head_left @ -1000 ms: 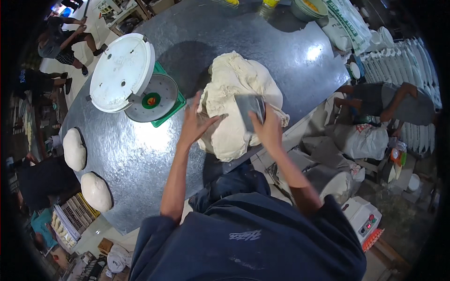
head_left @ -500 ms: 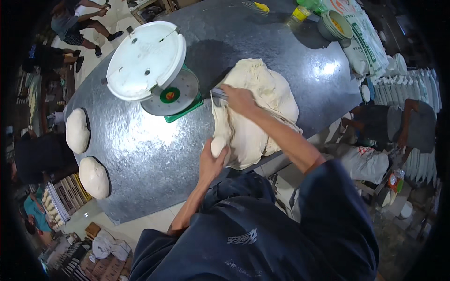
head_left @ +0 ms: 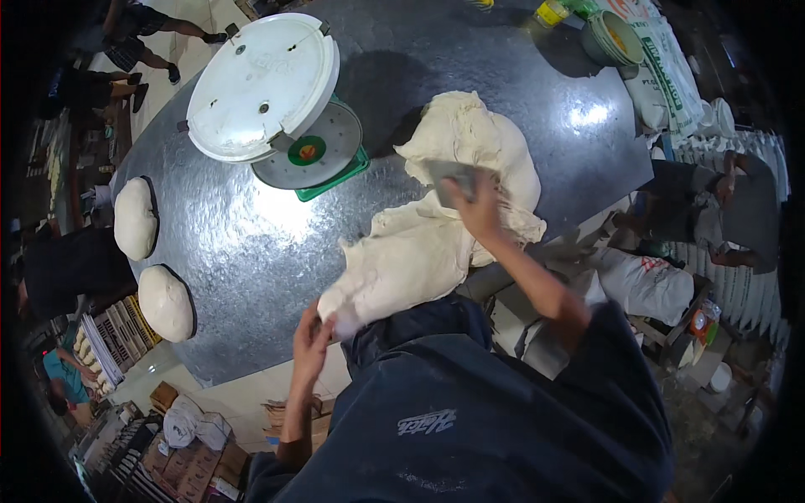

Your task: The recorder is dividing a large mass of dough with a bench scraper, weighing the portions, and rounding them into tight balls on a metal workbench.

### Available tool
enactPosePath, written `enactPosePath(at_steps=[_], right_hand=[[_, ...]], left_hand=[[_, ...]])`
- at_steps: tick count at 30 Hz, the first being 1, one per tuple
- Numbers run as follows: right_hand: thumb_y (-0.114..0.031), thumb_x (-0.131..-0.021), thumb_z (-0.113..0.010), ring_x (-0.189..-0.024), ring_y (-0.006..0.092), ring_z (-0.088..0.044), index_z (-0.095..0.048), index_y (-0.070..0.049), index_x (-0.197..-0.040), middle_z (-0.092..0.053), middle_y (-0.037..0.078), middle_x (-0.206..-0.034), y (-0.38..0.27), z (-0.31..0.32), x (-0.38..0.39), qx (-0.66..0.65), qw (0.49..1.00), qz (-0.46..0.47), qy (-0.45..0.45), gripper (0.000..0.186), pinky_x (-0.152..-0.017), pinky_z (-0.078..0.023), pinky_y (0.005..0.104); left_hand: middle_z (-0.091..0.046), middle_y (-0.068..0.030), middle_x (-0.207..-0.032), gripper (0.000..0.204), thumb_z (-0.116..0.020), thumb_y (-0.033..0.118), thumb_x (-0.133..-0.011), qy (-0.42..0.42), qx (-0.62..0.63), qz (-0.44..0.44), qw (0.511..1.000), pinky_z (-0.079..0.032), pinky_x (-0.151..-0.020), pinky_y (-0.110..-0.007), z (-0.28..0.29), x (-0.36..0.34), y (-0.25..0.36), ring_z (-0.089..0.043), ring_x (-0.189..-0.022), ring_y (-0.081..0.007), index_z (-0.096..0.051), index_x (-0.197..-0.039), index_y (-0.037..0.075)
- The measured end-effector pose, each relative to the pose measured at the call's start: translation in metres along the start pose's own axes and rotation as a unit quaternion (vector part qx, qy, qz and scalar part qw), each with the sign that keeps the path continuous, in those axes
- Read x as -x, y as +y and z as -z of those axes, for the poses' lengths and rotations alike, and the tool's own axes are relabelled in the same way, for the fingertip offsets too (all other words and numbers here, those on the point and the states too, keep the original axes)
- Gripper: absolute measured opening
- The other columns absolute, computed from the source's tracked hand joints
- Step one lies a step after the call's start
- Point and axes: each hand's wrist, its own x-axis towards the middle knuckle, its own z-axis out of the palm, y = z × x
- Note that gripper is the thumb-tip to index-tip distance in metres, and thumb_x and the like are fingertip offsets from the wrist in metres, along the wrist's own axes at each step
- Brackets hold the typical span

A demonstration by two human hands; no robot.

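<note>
Gripping a blurred scraper (head_left: 446, 173), right fingers (head_left: 463, 199) partly hide it.

Head view, single item: wide fisheye, left one of a head-worn pair. Station: above the person's dark shirt (head_left: 495, 402), which fills the lower middle. Facing: steeply downward and forward across the table (head_left: 251, 306). Range: close over left hand (head_left: 311, 348) and right hand (head_left: 480, 208), farther to the floor (head_left: 191, 57). Upright, unmirrored; straight edges bowed toward a dark, rounded rim.

on the table (head_left: 251, 285), scale (head_left: 272, 92) behind and left of dough (head_left: 411, 260), two lumps (head_left: 136, 220) farther left
</note>
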Motion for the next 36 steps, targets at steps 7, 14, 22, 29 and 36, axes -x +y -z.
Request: enactPosePath(at_steps=[7,14,22,29,36], right_hand=[[-0.016,-0.079,-0.067,-0.085,0.0438,-0.063,-0.044,0.006,-0.120,-0.063,0.029,-0.090,-0.027,0.066,0.071,0.156,0.971,-0.177,0.029,0.052,-0.073,-0.049,0.0464],[-0.010,-0.078,-0.065,-0.082,0.0465,-0.060,-0.037,0.006,-0.123,-0.061,0.029,-0.090,-0.016,-0.036,0.053,0.151,0.967,-0.202,-0.019,0.056,-0.071,-0.047,0.0527],[-0.025,-0.078,-0.073,-0.088,0.0465,-0.060,-0.040,0.004,-0.121,-0.062,0.028,-0.093,-0.010,-0.056,0.019,0.017,0.983,-0.181,0.002,0.061,-0.073,-0.048,0.0499],[-0.013,-0.084,-0.061,-0.073,0.0467,-0.060,-0.038,0.001,-0.119,-0.061,0.026,-0.082,-0.017,0.009,0.113,0.123,0.981,-0.118,-0.093,0.044,-0.063,-0.046,0.0511],[-0.006,-0.084,-0.057,-0.084,0.0493,-0.058,-0.037,0.004,-0.121,-0.059,0.031,-0.082,0.008,-0.090,0.134,0.050,0.973,-0.200,-0.106,0.044,-0.070,-0.043,0.0562]], left_hand=[[-0.045,-0.0276,-0.127,0.093,-0.081,0.053,-0.062,-0.045,-0.418,-0.377,0.825,-0.032,-0.104,-0.048,-0.106,-0.128,0.045,-0.039,-0.125,-0.0405,-0.046,-0.131,0.001],[-0.060,-0.0303,-0.106,0.075,-0.075,0.061,-0.065,-0.097,-0.471,-0.255,0.839,-0.047,-0.082,-0.047,-0.133,-0.163,0.015,-0.060,-0.100,-0.0406,-0.059,-0.103,-0.002],[-0.066,-0.0159,-0.088,0.053,-0.075,0.041,-0.078,0.036,-0.212,0.012,0.977,-0.050,-0.075,-0.036,-0.006,-0.040,0.001,-0.063,-0.079,-0.0276,-0.061,-0.111,0.002],[-0.058,-0.0130,-0.117,0.056,-0.065,0.044,-0.087,0.063,-0.182,0.005,0.981,-0.043,-0.090,-0.032,0.036,-0.058,-0.077,-0.054,-0.105,-0.0184,-0.054,-0.124,0.003],[-0.063,-0.0107,-0.108,0.062,-0.066,0.045,-0.084,0.037,-0.175,0.185,0.966,-0.049,-0.074,-0.029,0.021,-0.085,-0.072,-0.062,-0.087,-0.0181,-0.052,-0.124,0.000]])
